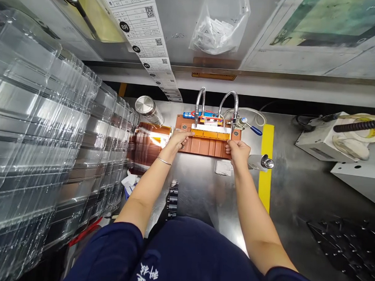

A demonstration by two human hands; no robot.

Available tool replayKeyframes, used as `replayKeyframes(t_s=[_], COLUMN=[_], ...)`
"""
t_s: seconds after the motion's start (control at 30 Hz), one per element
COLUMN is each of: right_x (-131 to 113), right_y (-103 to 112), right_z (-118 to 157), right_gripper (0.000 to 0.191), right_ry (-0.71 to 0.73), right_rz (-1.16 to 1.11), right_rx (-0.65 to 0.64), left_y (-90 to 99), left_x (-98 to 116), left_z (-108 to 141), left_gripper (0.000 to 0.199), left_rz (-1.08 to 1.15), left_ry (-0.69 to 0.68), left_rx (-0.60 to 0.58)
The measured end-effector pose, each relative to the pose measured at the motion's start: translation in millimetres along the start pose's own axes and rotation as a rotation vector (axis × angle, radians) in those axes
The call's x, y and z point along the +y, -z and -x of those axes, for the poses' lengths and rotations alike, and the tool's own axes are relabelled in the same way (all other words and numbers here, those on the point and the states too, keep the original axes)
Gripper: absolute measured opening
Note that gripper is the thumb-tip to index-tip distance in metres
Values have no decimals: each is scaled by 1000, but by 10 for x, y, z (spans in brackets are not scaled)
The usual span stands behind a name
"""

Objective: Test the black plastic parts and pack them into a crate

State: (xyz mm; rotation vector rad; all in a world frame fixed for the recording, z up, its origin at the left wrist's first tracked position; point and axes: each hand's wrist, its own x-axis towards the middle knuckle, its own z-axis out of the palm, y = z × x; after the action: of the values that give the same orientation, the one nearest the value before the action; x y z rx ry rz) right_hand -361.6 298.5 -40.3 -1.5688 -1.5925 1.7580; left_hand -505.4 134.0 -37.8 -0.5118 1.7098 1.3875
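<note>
Orange strip (210, 135) was at the brown fixture (202, 147), spanning most of its width, long edge up against the white bar (206, 127). Couldn't tell if it was fully seated or hovering a touch. Left hand (179, 140) was narrow, pinching the strip's left end; right hand (238, 152) also narrow, fingertips on the right end near the lower corner. My read: 1 grip per end kept the thin strip flat and square, and left its middle uncovered. 2 bendy metal necks (232, 95) arched down over the fixture's far side, 1 near each end of the bar, probably so the front stayed open for both hands. Fixture sat straight ahead on the steel desk (198, 186), likely for even reach. Steel flask (150, 110) stood beyond the left hand and silver bottle (257, 161) beside the right, both apart from the strip.
</note>
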Motion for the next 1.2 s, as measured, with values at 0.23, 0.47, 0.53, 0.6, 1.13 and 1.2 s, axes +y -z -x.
replayKeyframes(t_s=[0.23, 0.47, 0.53, 0.6, 1.13, 1.2], right_x=[-33, -96, -95, -86, -80, -91], right_y=[-12, 3, 2, -1, 13, 31], right_z=[-32, 9, 9, 2, -20, -27], right_gripper=[14, 14, 14, 13, 15, 15], right_ry=[-49, -76, -74, -71, -101, -126], right_rz=[-4, -15, -15, -15, -10, 3], right_rx=[-8, -24, -30, -31, -45, -52], left_y=[1, -11, -9, -4, 12, 31], left_x=[-11, -20, -19, -21, -2, 3], left_z=[-9, -8, -29, -50, -10, -4], left_gripper=[37, 37, 38, 39, 31, 32], left_rz=[-14, -19, -14, -8, -22, -43], left_ry=[-18, -7, -9, -17, -22, -35], left_rx=[0, 9, 4, -11, -40, -49])
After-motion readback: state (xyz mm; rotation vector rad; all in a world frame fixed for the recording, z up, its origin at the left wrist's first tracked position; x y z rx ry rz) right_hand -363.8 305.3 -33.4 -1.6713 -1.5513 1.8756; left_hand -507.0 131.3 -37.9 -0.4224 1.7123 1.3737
